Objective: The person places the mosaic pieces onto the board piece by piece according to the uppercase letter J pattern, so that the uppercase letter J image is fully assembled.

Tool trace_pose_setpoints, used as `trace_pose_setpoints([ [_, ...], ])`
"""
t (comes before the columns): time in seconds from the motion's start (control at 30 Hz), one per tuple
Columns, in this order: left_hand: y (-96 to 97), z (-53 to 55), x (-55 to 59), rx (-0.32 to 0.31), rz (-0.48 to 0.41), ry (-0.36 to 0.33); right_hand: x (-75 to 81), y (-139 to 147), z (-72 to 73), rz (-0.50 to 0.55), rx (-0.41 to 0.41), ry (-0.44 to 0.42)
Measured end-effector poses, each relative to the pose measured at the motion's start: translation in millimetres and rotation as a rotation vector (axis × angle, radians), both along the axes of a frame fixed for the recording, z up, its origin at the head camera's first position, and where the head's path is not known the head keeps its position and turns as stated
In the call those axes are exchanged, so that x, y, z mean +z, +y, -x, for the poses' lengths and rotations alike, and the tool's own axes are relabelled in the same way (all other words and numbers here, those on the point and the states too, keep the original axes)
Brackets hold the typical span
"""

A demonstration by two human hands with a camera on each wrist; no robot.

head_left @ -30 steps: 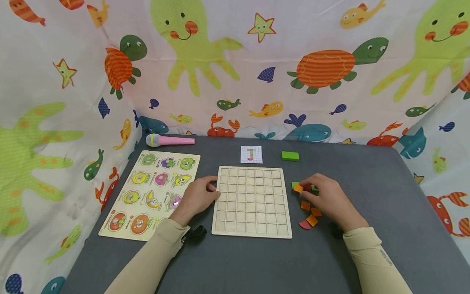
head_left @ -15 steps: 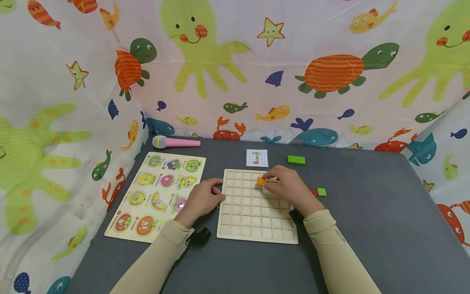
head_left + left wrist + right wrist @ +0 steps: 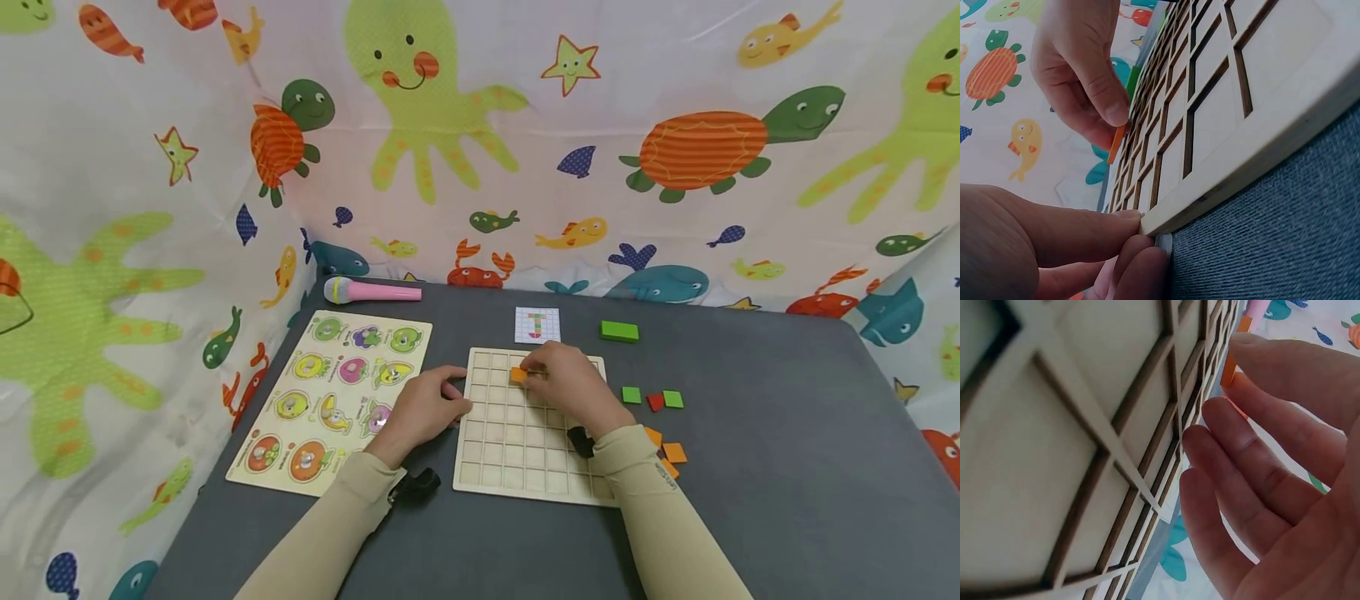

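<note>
Left hand [image 3: 426, 408] pinches left edge of grid board [image 3: 495, 433]; right hand [image 3: 573, 387] pinches orange tile [image 3: 517, 375] at board's far rows; green block [image 3: 619, 332] beyond.

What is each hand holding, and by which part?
The right hand pinches an orange tile by its edge; the left hand grips the wooden grid board at its left edge.

Play area: cartoon-printed cloth [image 3: 525, 187], toy microphone [image 3: 382, 292], fruit puzzle [image 3: 296, 433].
</note>
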State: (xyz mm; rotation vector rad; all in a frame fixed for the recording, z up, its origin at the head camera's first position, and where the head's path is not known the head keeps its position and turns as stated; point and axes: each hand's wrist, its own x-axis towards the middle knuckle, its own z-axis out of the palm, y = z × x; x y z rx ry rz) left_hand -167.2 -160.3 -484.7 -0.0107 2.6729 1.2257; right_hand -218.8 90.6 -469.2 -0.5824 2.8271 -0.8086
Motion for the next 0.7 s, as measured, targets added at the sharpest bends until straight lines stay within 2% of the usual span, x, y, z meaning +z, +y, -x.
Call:
trace_pose_setpoints([
  [0.4,-0.3,0.5,1.3,0.025,0.007,-0.028,-2.1,-9.0,-5.1,-0.054,-0.030,0.035],
  [0.7,3.0,1.6,-1.3,0.025,-0.001,-0.037,-4.4,-6.1,-3.4,-0.092,-0.011,0.086],
])
